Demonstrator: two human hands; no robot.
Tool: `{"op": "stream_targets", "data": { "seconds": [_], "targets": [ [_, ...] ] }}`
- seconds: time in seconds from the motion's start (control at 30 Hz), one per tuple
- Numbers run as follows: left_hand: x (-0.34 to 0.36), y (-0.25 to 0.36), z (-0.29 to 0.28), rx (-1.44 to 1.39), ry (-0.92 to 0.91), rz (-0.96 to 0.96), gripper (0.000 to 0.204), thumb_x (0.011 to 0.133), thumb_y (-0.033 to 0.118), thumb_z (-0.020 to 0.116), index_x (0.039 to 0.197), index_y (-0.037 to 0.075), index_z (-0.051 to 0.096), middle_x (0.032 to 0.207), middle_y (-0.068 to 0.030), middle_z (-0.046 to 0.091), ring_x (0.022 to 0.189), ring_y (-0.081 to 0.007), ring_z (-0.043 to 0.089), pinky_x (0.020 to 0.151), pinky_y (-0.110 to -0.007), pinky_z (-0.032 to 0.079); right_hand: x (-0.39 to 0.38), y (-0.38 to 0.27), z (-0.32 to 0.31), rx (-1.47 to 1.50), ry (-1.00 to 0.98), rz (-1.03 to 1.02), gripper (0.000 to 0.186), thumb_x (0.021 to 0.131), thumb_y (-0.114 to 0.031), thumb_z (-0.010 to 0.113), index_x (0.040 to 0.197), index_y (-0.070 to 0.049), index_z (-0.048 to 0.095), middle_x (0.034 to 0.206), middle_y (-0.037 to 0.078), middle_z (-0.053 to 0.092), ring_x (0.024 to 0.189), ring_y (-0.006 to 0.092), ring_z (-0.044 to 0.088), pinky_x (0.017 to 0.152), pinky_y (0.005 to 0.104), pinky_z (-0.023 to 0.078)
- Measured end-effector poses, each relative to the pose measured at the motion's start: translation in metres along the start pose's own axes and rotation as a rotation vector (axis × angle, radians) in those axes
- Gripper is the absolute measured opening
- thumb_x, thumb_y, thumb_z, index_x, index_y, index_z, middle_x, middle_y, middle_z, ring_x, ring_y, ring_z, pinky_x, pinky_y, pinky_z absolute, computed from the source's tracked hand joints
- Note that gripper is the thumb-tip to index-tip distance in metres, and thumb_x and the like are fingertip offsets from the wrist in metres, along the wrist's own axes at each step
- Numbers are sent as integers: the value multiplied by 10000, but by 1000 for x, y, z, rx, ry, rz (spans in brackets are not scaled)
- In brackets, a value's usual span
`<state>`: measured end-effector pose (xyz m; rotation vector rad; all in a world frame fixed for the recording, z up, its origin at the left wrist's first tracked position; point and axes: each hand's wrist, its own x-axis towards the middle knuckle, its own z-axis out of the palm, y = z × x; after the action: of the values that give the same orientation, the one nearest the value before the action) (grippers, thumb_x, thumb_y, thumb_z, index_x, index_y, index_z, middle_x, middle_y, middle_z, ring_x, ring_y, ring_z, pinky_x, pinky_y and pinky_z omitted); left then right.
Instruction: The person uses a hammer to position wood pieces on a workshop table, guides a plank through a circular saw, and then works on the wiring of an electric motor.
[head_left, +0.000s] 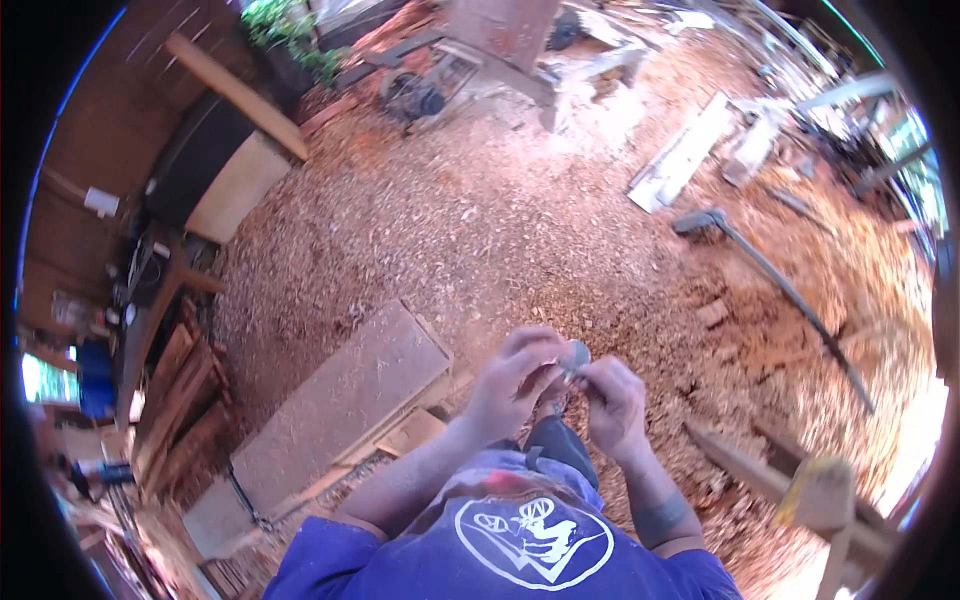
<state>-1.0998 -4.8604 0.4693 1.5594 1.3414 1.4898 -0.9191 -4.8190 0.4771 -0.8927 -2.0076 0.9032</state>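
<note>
My left hand [510, 385] and my right hand [612, 402] are close together in front of my body, above the ground. Between their fingertips is a small, rounded grey-blue thing [575, 355], too small and blurred to name. The left fingers curl round its left side, with the thumb partly hidden. From the right, my right thumb and fingers pinch its lower edge.
Wood chips [430, 220] cover the ground. To my left lies a long, broad board [330, 420]. A long-handled tool [790, 290] rests at the right, near pale planks [683, 152]. Lumber [185, 410] leans at far left; a wooden beam [745, 465] lies near right.
</note>
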Motion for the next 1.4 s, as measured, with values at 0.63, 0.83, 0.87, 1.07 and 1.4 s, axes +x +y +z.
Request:
{"op": "stream_targets", "data": {
  "seconds": [0.63,0.83,0.87,1.07,1.4],
  "targets": [
    [226,-272,-238,-546,630,-372,501,966,260,631,1402,28,546,1359,-80,602,1151,-180,605,1057,-346,445,464,107,219,329,-710,-170,49,886,30,600,890,21,648,765,75,610,724,142,574,652,272,427],
    [354,-303,-382,-447,749,-326,297,969,82,592,1249,19,671,1183,-77,707,1150,-157,619,1010,-330,482,642,119,332,413,-721,-101,96,921,-20,559,932,0,652,776,78,636,713,165,601,650,298,457],
    [370,-317,-399,-417,799,-348,243,978,83,592,1184,12,698,1132,-62,722,1086,-143,642,989,-318,490,669,125,348,422,-734,-42,98,929,-33,560,930,4,650,770,76,627,714,150,589,651,289,451],
    [470,-413,-514,-430,920,-370,199,995,75,578,1116,-14,708,1061,-63,723,960,-132,653,904,-286,510,817,159,471,548,-786,94,224,1011,-179,566,911,3,650,743,-15,549,678,75,466,614,240,378],
    [611,-571,-681,-1231,1012,-35,542,998,389,579,1290,-68,566,1102,-127,668,1004,-235,638,925,-376,500,1055,207,653,512,-982,168,246,1032,-204,571,953,23,625,738,13,544,636,86,449,591,239,359]
  ]
}}
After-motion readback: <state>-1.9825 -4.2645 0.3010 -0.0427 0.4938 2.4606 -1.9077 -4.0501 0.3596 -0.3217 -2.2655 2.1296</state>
